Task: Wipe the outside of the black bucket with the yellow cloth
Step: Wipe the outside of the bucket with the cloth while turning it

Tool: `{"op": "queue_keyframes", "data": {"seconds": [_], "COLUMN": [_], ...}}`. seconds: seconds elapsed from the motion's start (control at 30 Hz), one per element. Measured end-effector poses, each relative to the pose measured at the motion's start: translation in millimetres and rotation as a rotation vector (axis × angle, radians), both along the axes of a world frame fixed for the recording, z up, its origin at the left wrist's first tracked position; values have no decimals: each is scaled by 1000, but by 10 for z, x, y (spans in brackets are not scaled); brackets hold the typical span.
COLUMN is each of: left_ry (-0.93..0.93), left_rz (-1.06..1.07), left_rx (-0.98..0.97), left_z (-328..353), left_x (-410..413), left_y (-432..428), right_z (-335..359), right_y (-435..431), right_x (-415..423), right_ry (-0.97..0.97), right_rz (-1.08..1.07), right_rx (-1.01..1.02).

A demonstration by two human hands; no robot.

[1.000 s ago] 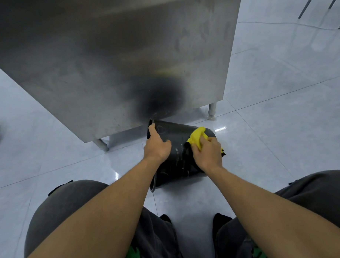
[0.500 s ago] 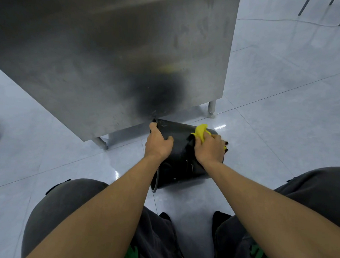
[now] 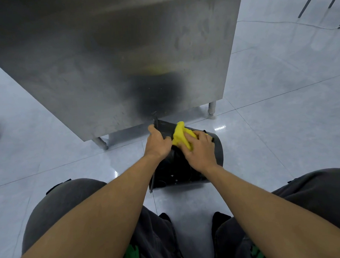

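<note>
The black bucket (image 3: 217, 152) lies on its side on the tiled floor, its rim to the left and its base to the right. My left hand (image 3: 157, 143) grips the rim at the bucket's upper left. My right hand (image 3: 199, 150) presses the crumpled yellow cloth (image 3: 180, 137) against the top of the bucket's outer wall, close to my left hand. Part of the cloth sticks out past my fingers toward the far side. Pale smears show on the bucket's near wall.
A stainless steel cabinet (image 3: 124, 59) on short legs (image 3: 211, 108) stands just behind the bucket, its lower edge almost over the rim. My knees in dark trousers flank the bucket on both sides. A thin cable (image 3: 277, 22) runs over the floor at the far right.
My right hand has slid the cloth leftward along the top of the bucket, from near the base toward my left hand. The left hand has kept its grip on the rim.
</note>
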State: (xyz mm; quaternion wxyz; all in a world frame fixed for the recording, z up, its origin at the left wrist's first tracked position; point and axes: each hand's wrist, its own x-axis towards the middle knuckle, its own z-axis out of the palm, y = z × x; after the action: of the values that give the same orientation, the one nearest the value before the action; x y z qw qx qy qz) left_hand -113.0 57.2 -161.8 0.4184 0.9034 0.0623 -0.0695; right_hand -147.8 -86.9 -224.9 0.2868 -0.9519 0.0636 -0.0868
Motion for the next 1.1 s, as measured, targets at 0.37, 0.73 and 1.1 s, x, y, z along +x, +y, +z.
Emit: {"op": "queue_keyframes", "data": {"seconds": [0.37, 0.73, 1.1], "left_ry": [43, 16, 65], "left_rz": [-73, -103, -62], "left_rx": [127, 98, 63], "left_z": [-17, -38, -74], "left_x": [5, -11, 38], "left_y": [-21, -30, -70], "right_z": [73, -37, 149], "right_y": [-36, -168, -56], "right_x": [-26, 30, 34], "right_ry": [3, 267, 96], "right_rz": [-6, -396, -20], "right_rx": [39, 130, 394]}}
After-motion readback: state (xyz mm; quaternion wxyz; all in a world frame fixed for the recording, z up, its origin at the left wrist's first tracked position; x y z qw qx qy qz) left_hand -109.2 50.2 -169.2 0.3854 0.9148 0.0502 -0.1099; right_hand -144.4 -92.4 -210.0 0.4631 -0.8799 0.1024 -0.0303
